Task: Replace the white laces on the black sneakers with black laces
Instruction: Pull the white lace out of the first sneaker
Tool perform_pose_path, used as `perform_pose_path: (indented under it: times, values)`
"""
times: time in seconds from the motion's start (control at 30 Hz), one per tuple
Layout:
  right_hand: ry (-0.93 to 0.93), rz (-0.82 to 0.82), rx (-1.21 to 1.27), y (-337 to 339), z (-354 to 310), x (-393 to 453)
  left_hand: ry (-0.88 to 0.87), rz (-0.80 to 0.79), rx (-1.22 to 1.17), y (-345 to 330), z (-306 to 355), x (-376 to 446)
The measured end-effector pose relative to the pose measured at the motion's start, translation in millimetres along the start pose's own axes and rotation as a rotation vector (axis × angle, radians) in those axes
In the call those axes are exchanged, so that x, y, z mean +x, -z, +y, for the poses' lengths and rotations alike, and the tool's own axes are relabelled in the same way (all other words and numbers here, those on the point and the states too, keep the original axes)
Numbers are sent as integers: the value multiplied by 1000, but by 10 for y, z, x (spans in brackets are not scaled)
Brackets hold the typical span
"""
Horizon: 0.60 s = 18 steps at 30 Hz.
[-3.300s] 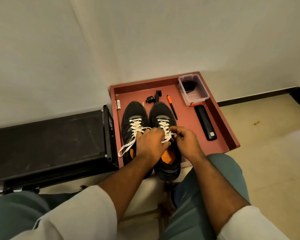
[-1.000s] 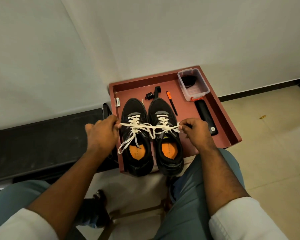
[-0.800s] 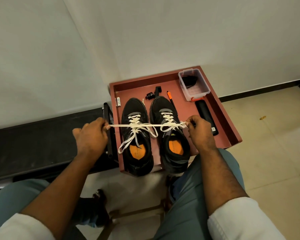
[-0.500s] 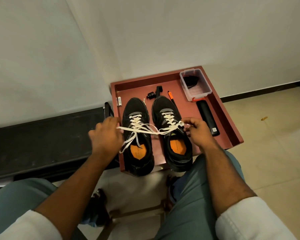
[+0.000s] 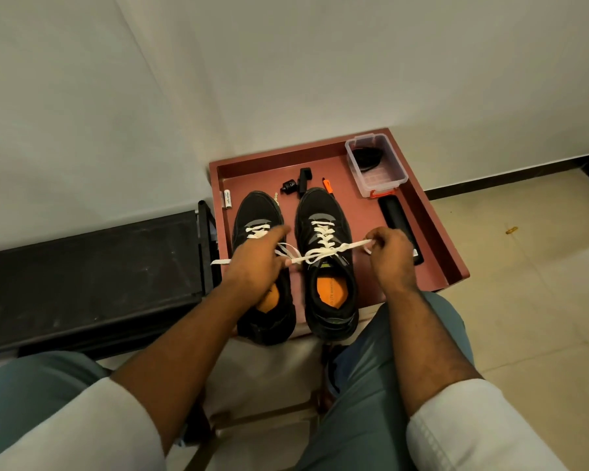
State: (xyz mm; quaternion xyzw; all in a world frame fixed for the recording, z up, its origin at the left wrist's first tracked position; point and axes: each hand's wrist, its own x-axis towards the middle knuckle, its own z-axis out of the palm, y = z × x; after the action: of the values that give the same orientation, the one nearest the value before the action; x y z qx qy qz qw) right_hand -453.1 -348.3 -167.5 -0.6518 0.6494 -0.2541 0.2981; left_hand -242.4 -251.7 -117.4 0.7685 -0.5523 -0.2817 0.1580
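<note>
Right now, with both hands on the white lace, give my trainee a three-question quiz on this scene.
1. True or false: the right-hand black sneaker still carries its white flat lace.
2. Where is the coiled black lace? A) in the clear plastic box at the far right of the red wooden tray; B) under the orange-tipped pen; C) on the black bench.
3. Fill in: the right hand pinches the lace end on the side of that sneaker nearer the black ____ bar; the left hand grips the other end.

Key: 1 true; 2 A; 3 rectangular.
</note>
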Motion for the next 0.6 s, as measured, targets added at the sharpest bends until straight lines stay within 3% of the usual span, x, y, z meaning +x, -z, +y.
perform_pose_path:
  times: [0.1,0.27,0.4,0.5,0.6]
  values:
    - [-159,206,103,68,-10,35,-54,15,110,196,-140,-47]
    - [-538,576,544,281,44,131,-104,60,309,386,-260,-72]
    - [-558,674,586,369,34,88,-62,79,410,402,-230,-88]
    - [-454,466,461,318,21,86,-1,33,435,365,-201,-103]
    - [-148,-45,260,105,-4,20,2,-31,438,278,-64,-94]
